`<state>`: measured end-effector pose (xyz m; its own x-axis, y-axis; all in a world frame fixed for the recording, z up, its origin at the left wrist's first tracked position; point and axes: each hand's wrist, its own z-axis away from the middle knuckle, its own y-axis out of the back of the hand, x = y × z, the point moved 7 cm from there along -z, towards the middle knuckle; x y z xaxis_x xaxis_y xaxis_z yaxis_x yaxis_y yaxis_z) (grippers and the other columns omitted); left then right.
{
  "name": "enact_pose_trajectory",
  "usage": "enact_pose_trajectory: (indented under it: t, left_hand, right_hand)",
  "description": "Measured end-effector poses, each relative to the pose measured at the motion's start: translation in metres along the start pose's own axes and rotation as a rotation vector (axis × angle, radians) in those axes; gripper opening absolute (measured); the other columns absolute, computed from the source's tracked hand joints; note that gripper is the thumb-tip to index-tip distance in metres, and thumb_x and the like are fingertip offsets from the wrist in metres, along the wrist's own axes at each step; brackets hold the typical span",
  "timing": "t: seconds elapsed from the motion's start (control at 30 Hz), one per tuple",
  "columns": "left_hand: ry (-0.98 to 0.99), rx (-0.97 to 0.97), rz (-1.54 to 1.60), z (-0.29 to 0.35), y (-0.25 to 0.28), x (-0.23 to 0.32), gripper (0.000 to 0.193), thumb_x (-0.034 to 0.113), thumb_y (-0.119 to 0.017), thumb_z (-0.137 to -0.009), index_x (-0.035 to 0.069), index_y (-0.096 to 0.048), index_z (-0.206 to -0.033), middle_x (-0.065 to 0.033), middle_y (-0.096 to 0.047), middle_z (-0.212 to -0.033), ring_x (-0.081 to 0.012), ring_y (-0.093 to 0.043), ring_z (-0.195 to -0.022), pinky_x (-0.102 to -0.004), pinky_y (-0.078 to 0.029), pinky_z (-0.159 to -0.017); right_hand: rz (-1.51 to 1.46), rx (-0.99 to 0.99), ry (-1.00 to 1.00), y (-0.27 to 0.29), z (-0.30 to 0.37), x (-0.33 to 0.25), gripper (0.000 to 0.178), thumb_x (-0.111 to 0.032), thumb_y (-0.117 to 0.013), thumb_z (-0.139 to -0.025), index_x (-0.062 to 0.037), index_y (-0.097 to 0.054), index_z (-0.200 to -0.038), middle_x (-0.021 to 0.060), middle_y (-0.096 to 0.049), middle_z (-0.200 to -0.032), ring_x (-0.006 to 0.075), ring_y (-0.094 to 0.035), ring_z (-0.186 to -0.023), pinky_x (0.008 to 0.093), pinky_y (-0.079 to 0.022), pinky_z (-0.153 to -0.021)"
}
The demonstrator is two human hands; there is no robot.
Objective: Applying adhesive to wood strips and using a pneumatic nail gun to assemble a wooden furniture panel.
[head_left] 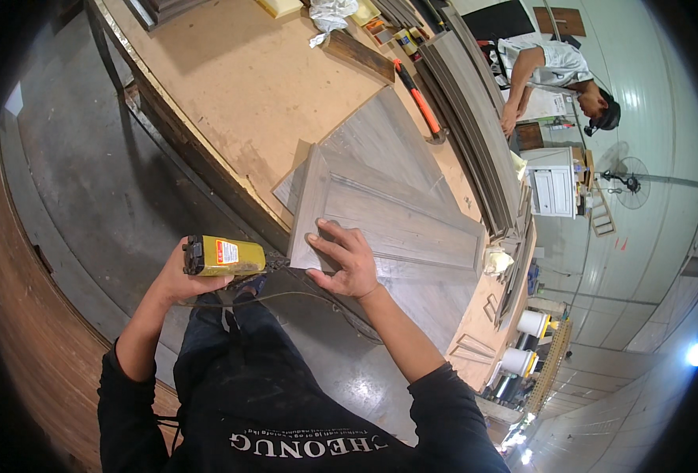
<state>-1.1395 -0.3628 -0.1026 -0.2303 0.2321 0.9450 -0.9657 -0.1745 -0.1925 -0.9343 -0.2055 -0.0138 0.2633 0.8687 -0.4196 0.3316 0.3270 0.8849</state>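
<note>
My left hand (173, 277) is closed around a yellow nail gun (246, 257). The tool's dark nose points at the near left edge of a grey wood-grain door with a framed panel (396, 211); I cannot tell whether it touches. On the door's near end lies my right hand (347, 260), fingers spread and flat on the surface. Beneath the door is a larger grey board (380, 130), lying on the workbench (223, 87). A thin hose (301, 294) runs below the nail gun, between my arms.
A claw hammer with a red-and-black handle (418, 101) lies beyond the boards, beside a stack of long grey strips (471, 118). Nearby are a wooden block (358, 58) and crumpled plastic (332, 16). Another person (550, 67) stands across the bench. White buckets (519, 361) stand at right.
</note>
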Motion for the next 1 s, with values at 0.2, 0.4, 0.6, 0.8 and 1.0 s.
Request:
enact_pose_trajectory:
  t: [0.2,0.4,0.6,0.8,1.0]
  left_hand:
    - [0.005,0.017,0.075,-0.002,0.003,0.009,0.034,0.007,-0.084,-0.068,0.0,-0.068,-0.097,-0.0053,-0.072,-0.093,-0.0099,-0.066,-0.084,-0.0271,-0.052,-0.082]
    - [0.237,0.164,-0.094,0.011,0.01,0.016,0.065,0.015,-0.089,-0.069,-0.002,-0.043,-0.112,-0.0118,-0.065,-0.101,-0.015,-0.066,-0.09,-0.0299,-0.054,-0.08]
    - [-0.277,0.593,-0.818,-0.04,0.038,0.169,0.044,0.027,-0.084,-0.07,-0.006,-0.061,-0.091,-0.0165,-0.067,-0.094,-0.032,-0.067,-0.08,-0.0404,-0.053,-0.076]
    - [-0.157,0.529,-1.468,-0.207,0.034,0.183,0.049,0.025,-0.076,-0.076,0.003,-0.056,-0.116,-0.0273,-0.062,-0.1,-0.0442,-0.062,-0.095,-0.0497,-0.051,-0.076]
    - [-0.214,0.531,-1.593,-0.219,-0.017,0.14,0.057,0.023,-0.072,-0.082,0.002,-0.052,-0.131,-0.0254,-0.054,-0.118,-0.0422,-0.051,-0.114,-0.0511,-0.044,-0.092]
  right_hand:
    - [-0.004,-0.006,-0.007,-0.002,-0.006,0.0,0.056,-0.03,-0.081,-0.064,-0.0153,-0.069,-0.117,0.0098,-0.059,-0.13,0.0288,-0.059,-0.095,0.0365,-0.049,-0.084]
    - [-0.024,0.01,-0.016,0.004,-0.003,-0.001,0.055,-0.033,-0.078,-0.069,-0.0152,-0.067,-0.12,0.0105,-0.058,-0.132,0.0308,-0.059,-0.097,0.0381,-0.048,-0.086]
    - [-0.108,0.038,0.017,0.005,0.007,0.002,0.055,-0.031,-0.076,-0.072,-0.0158,-0.063,-0.123,0.0096,-0.054,-0.135,0.0312,-0.057,-0.099,0.0406,-0.048,-0.087]
    - [-0.16,0.088,0.017,-0.003,0.009,0.004,0.056,-0.037,-0.072,-0.077,-0.0169,-0.061,-0.128,0.0099,-0.052,-0.137,0.0334,-0.053,-0.11,0.0427,-0.046,-0.093]
    - [-0.283,0.413,-0.381,0.039,0.078,0.043,0.065,-0.039,-0.071,-0.079,-0.013,-0.051,-0.135,0.0144,-0.047,-0.142,0.0356,-0.045,-0.127,0.0477,-0.036,-0.106]
